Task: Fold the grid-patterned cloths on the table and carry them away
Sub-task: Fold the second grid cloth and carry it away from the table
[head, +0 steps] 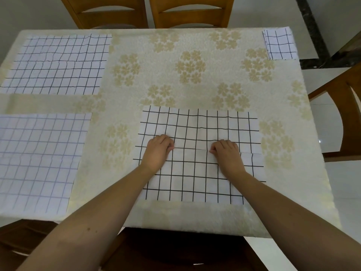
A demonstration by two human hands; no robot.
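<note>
Mid-fold, two hands pinch a grid cloth on a table.

Left of the centre cloth [197, 155] lie two flat cloths [56, 64], far and near [39, 161]. On it, the left hand [159, 148] and right hand [226, 151] have fingers curled on its raised near edge; uneven pulling could skew the fold. Far right of it sits a folded cloth [279, 45] at the table [195, 59] corner, where a nudge might drop it.

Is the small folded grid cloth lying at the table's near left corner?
No, the small folded cloth lies at the far right corner of the table, beyond both hands.
</note>
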